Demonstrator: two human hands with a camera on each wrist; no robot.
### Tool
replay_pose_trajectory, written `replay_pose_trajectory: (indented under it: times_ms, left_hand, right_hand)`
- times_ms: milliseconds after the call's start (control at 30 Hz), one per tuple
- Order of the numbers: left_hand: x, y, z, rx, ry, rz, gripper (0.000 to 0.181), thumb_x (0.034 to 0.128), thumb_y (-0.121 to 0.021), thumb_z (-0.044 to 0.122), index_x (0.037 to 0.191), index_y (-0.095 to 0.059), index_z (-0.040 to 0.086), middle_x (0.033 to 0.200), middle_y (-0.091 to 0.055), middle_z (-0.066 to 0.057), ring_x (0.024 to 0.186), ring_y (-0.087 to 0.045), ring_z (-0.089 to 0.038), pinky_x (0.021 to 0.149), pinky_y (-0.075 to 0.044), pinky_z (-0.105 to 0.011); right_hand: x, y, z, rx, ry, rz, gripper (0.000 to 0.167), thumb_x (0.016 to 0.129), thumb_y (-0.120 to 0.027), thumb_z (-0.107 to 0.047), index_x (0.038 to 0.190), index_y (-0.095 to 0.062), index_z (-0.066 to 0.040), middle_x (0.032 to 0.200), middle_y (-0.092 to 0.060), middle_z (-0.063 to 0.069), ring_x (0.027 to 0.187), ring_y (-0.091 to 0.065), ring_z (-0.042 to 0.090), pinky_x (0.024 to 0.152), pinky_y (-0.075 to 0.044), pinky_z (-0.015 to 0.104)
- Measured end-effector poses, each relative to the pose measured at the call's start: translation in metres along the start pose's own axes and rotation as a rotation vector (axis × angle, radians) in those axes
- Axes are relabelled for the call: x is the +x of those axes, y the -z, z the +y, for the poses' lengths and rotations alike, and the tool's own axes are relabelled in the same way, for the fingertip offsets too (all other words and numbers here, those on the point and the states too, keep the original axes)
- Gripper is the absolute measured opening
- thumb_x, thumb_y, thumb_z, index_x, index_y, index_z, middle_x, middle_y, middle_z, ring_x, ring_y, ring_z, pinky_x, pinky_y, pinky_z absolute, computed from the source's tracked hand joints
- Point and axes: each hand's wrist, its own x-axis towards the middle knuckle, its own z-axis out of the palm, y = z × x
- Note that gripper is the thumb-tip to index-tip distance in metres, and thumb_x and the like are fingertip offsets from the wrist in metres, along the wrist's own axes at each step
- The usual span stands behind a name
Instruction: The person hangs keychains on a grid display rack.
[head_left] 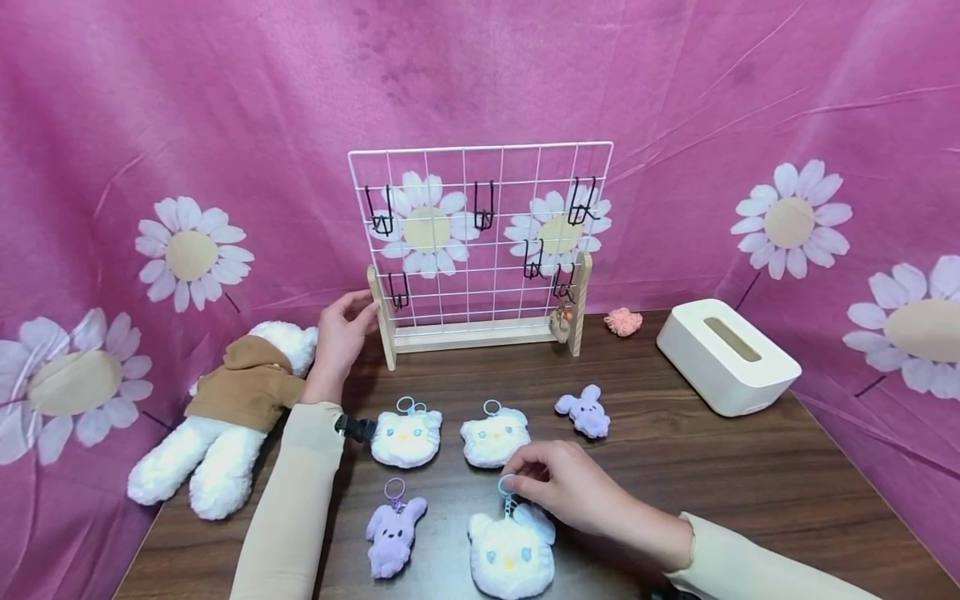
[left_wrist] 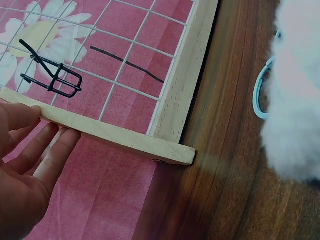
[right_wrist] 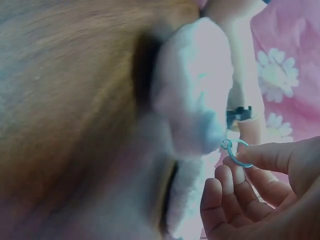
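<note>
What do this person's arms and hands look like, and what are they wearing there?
The left hand and right hand are bare, without gloves. A plain, pale cream fabric left sleeve and matching right sleeve cover the forearms. A black strap-like fitting juts from the left wrist.

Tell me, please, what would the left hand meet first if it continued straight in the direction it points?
The left wooden post: the left hand touches it now. How squarely it would press is hard to judge, as depth is unclear.
</note>
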Motion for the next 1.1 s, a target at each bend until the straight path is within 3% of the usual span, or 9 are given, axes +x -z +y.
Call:
replay_pose_trajectory:
  times_ms: [233,400,533,800,1100]
  left_hand:
    - [0.002,0.0,-0.001,0.01,-0.003,0.007,0.038,0.1128,-0.069,0.013,0.148,-0.068,-0.003,0.142,-0.071,-0.031,0.092,-0.074,0.002,0.099,-0.072,-0.031]
    - [0.001,0.0,0.0,0.006,-0.003,0.01,0.039,0.1126,-0.069,0.013,0.148,-0.069,-0.003,0.142,-0.071,-0.032,0.094,-0.073,0.003,0.097,-0.071,-0.025]
    - [0.001,-0.001,0.001,-0.009,-0.002,0.007,0.039,0.1123,-0.069,0.012,0.148,-0.068,-0.003,0.142,-0.07,-0.032,0.095,-0.074,0.0,0.095,-0.071,-0.022]
    - [-0.001,0.0,0.001,-0.014,0.003,0.007,0.039,0.1123,-0.069,0.012,0.148,-0.068,-0.004,0.141,-0.07,-0.033,0.093,-0.074,0.001,0.1,-0.071,-0.03]
    - [0.0,0.0,0.0,-0.021,0.005,-0.006,0.04,0.1124,-0.069,0.012,0.149,-0.067,-0.004,0.142,-0.069,-0.034,0.093,-0.074,0.002,0.097,-0.071,-0.024]
  right_hand:
    - [0.0,0.014,-0.012,-0.019,0.004,0.021,0.004,0.104,-0.081,-0.022,0.101,-0.084,-0.024,0.089,-0.076,-0.015,0.082,-0.064,-0.005,0.073,-0.06,0.018]
    - [0.001,0.022,-0.018,-0.067,-0.001,0.061,0.009,0.103,-0.08,-0.02,0.101,-0.083,-0.028,0.096,-0.076,-0.016,0.088,-0.062,-0.003,0.077,-0.058,0.02]
    - [0.003,0.027,-0.019,-0.049,0.001,0.065,0.007,0.105,-0.079,-0.022,0.102,-0.082,-0.027,0.094,-0.076,-0.014,0.085,-0.063,-0.001,0.074,-0.057,0.018]
    - [0.009,0.037,-0.019,0.009,-0.001,0.057,0.007,0.105,-0.078,-0.017,0.104,-0.082,-0.023,0.101,-0.08,-0.008,0.089,-0.066,0.001,0.077,-0.061,0.018]
    - [0.013,0.051,-0.026,-0.024,0.003,0.106,0.005,0.106,-0.079,-0.021,0.106,-0.083,-0.024,0.101,-0.08,-0.009,0.088,-0.066,0.003,0.075,-0.06,0.02]
